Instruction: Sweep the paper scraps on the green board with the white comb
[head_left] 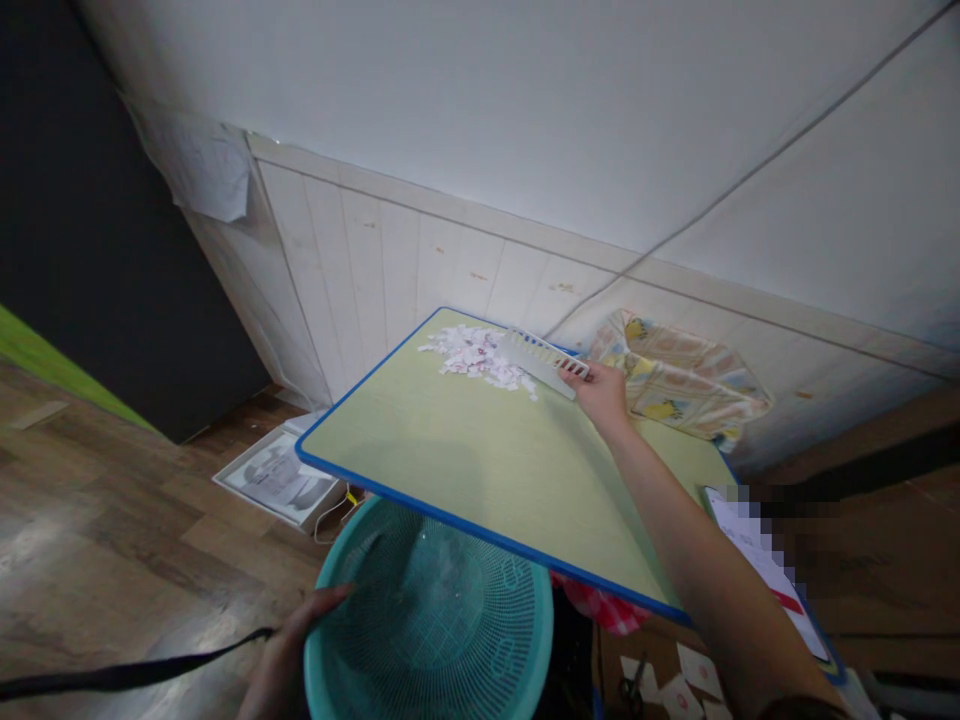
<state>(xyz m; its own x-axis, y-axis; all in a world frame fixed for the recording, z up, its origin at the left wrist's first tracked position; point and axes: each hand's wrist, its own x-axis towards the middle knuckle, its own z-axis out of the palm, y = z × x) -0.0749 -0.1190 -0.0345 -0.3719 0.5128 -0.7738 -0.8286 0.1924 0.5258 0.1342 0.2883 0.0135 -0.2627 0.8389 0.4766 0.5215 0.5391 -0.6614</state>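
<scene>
Right hand [602, 392]: extended to the far side of the pale green tabletop with a blue edge band [450, 460]. The fingers are clenched on the near end of a white plastic comb-shaped tool [541, 361]. The tool lies at a slant on the tabletop, and its toothed edge faces 1 o'clock.

Heap of small white paper scraps [474, 355]: located at 12 o'clock on the tabletop, close to the far edge. The tool's far end touches the heap on its 3 o'clock side.

Left hand [289, 650]: positioned at 7 o'clock in the view, below the level of the tabletop. It grasps the rim of a round teal plastic mesh basket [427, 620] at the basket's 9 o'clock point, with fingertips over the rim. The basket's far portion sits under the near edge of the tabletop – the rest projects toward the person. Its mouth faces up.

Surrounding items:
- A crumpled cloth with a yellow cartoon print [679, 375] at 3 o'clock of the right hand, against the white panelled wall [375, 260].
- A printed white sheet [754, 555] at 4 o'clock on the tabletop.
- A black strap [127, 675] running from 9 o'clock toward the left hand.
- A flat white box with a grey picture [277, 478] on the wooden floor [112, 540], at 9 o'clock of the tabletop.
- Small white cards [690, 675] on the floor at 5 o'clock – under the right forearm.
</scene>
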